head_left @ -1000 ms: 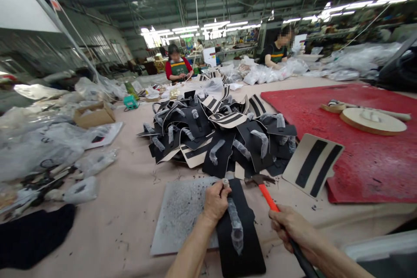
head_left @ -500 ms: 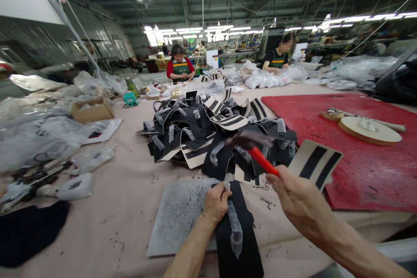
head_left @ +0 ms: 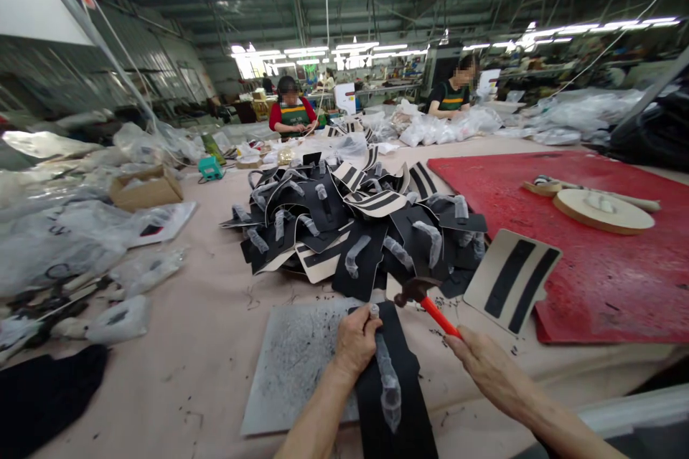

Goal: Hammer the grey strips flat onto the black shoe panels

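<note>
My left hand (head_left: 355,339) is closed around a small metal punch (head_left: 373,310), held upright on a black card piece (head_left: 395,409). That piece carries a clear plastic-wrapped part (head_left: 388,380) and lies partly over a grey metal plate (head_left: 298,358). My right hand (head_left: 484,366) grips the orange handle of a hammer (head_left: 430,301). The hammer head hangs just right of and slightly above the punch.
A pile of black and striped card pieces (head_left: 355,222) lies beyond the plate. A striped card (head_left: 511,283) leans on a red mat (head_left: 586,229) holding a wooden disc (head_left: 603,210). Plastic bags (head_left: 69,244) and a cardboard box (head_left: 144,190) crowd the left. Two people work at the far end.
The hammer was resting low by the plate, then rose high over the pile, and has now come down close to the punch. My left hand kept the punch in place.
</note>
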A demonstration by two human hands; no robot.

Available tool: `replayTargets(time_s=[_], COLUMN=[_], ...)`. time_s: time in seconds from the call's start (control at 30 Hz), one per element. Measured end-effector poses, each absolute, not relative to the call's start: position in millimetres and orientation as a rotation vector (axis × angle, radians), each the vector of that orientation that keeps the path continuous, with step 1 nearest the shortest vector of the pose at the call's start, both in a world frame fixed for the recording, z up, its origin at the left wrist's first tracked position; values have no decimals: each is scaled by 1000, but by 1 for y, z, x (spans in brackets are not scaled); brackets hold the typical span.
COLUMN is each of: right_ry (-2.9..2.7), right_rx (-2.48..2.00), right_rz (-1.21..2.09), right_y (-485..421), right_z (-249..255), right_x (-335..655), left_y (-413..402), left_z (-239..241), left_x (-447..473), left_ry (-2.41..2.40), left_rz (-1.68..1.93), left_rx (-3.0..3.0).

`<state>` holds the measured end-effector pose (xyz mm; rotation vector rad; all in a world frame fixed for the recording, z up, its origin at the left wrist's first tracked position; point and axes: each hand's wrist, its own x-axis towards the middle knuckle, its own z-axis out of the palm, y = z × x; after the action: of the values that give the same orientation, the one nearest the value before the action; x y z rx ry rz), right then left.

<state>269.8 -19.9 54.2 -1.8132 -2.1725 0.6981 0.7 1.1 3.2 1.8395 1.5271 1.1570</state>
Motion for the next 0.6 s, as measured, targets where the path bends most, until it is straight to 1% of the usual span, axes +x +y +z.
replayTargets(time_s=[0.07,0.13,0.2,0.23,0.27,0.33,0.4,0.43,0.5,0.6], right_ry=[-2180,-2205,-2200,-2193,-2181,-2166,-2207,-2242,-2298,-2274], right_rx=[-1880,-1895,-1798,-1705,-1611,-1475,-1498,-1564,-1713,-1843], right_rz=[690,563,417,401,422,612,789,825,806,783], right_y=[-21,-23,-26,-29,-33,-42,-52,-58,-66,-72], right_z=[30,17,21,29,39,58,69,70,64,51], right_x=[276,273,258,245,231,197,164,150,130,124], left_y=[2,2,2,2,1,1,2,3,7,13], left_z=[3,2,2,3,3,5,6,6,5,0], left_x=[0,0,-1,-1,-1,-1,0,0,-2,-11], left_ry=[1523,1521,1519,1519,1519,1518,1519,1530,1567,1560], left_rz=[1172,1187,1191,1189,1186,1185,1186,1193,1270,1490], left_rx=[1829,1834,1835,1830,1822,1808,1778,1731,1499,971])
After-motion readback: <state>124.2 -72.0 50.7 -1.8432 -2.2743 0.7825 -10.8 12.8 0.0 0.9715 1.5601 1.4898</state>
